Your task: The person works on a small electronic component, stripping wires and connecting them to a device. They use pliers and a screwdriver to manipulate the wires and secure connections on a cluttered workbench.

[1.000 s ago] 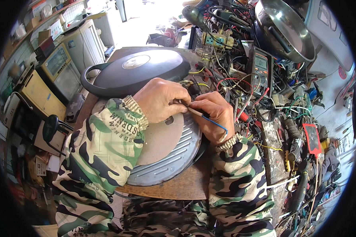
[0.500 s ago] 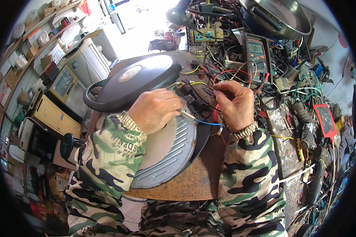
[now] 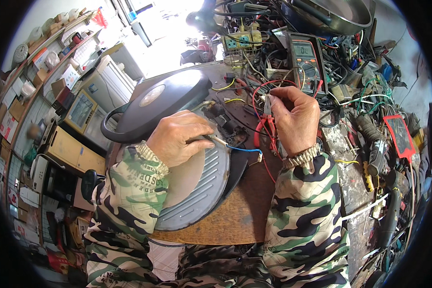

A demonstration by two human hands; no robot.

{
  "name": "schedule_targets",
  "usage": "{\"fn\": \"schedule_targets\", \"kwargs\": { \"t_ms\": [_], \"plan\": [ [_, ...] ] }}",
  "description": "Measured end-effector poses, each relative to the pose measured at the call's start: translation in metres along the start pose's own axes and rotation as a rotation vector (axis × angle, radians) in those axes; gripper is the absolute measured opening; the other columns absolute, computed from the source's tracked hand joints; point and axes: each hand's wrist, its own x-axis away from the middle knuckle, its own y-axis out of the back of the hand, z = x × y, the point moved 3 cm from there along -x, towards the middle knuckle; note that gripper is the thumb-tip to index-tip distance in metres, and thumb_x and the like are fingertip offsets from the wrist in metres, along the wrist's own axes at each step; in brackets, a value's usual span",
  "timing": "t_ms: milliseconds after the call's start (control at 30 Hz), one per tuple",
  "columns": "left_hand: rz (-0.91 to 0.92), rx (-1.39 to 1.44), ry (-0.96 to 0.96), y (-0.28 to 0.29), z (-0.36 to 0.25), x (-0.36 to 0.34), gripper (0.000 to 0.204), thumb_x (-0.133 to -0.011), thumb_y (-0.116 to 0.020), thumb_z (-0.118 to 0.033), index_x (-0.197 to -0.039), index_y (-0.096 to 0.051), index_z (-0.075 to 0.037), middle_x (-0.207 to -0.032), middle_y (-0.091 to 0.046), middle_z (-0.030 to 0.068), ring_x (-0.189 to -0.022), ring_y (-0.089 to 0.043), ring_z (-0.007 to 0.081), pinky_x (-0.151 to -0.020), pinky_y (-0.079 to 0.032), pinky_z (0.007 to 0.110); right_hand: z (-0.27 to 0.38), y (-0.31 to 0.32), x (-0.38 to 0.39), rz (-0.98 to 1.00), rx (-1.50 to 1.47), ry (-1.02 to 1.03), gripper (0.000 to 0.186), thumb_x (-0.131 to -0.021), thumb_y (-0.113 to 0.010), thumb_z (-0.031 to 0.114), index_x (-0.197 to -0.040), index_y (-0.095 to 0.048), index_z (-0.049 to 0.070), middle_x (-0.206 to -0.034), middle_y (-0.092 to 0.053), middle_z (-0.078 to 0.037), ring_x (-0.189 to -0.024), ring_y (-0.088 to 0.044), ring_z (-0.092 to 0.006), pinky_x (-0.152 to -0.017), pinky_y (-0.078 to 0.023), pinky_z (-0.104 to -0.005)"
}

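My left hand [image 3: 180, 138] is closed round a thin white sleeve [image 3: 219, 140], from which a blue wire [image 3: 245, 149] runs right to a small pale end piece. Beneath that hand is a round grey ribbed plate [image 3: 211, 185], part of an electric griddle. The griddle's dark oval cover [image 3: 177, 96] with its loop handle leans behind. My right hand [image 3: 296, 117] is raised over the bench, thumb and fingers pinched together; what they hold is too small to tell. Close beside its fingertips are red-handled pliers [image 3: 269, 126].
A multimeter [image 3: 306, 62] with red leads stands in a dark case at the back right. Tangled wires, tools and a red-framed panel [image 3: 398, 137] crowd the right. A metal pan [image 3: 336, 17] sits behind. Shelves and old appliances [image 3: 79, 149] line the left.
My right hand has moved up and to the right, uncovering the red-handled pliers. The left hand has shifted slightly left and down with the sleeve and blue wire. The view has shifted a little.
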Motion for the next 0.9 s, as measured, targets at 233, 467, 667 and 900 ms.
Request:
{"fn": "schedule_targets", "kwargs": {
  "t_ms": [233,467,667,900],
  "plan": [
    [0.000,-0.102,-0.028,0.000,-0.003,-0.001,0.016,-0.077,-0.079,-0.004,-0.093,-0.078,-0.001,-0.094,-0.076,0.0122,-0.087,-0.071,0.0284,-0.079,-0.057,0.038,-0.003,0.010,-0.007,-0.106,0.005,-0.015,0.015,-0.085,-0.069,0.005,-0.095,-0.077,-0.002,-0.078,-0.074,-0.017,-0.072,-0.074,-0.0244,-0.069,-0.056,-0.0341],
    [0.032,-0.167,-0.039,0.003,-0.009,0.002,0.014,-0.078,-0.079,-0.004,-0.091,-0.077,-0.001,-0.095,-0.074,0.0110,-0.087,-0.069,0.0277,-0.077,-0.057,0.038,-0.002,0.011,-0.006,-0.032,0.159,-0.017,0.015,-0.082,-0.072,0.010,-0.092,-0.077,0.001,-0.082,-0.074,-0.021,-0.079,-0.075,-0.0357,-0.073,-0.057,-0.0397],
    [0.079,-0.189,-0.048,0.006,-0.017,-0.003,0.014,-0.076,-0.077,-0.002,-0.090,-0.075,0.000,-0.095,-0.074,0.0116,-0.088,-0.069,0.0284,-0.078,-0.057,0.037,-0.010,0.000,-0.005,0.131,0.233,0.015,0.012,-0.082,-0.071,0.010,-0.091,-0.078,0.006,-0.084,-0.073,-0.021,-0.079,-0.073,-0.0380,-0.074,-0.058,-0.0437],
    [0.038,-0.126,-0.022,-0.005,-0.008,-0.006,0.010,-0.079,-0.075,-0.003,-0.089,-0.072,-0.002,-0.099,-0.074,0.0090,-0.091,-0.068,0.0283,-0.079,-0.056,0.038,-0.026,-0.009,0.006,0.500,0.658,0.077,0.044,-0.070,-0.089,0.034,-0.095,-0.071,0.003,-0.089,-0.071,-0.021,-0.086,-0.070,-0.0408,-0.076,-0.056,-0.0490]
  ]
}}
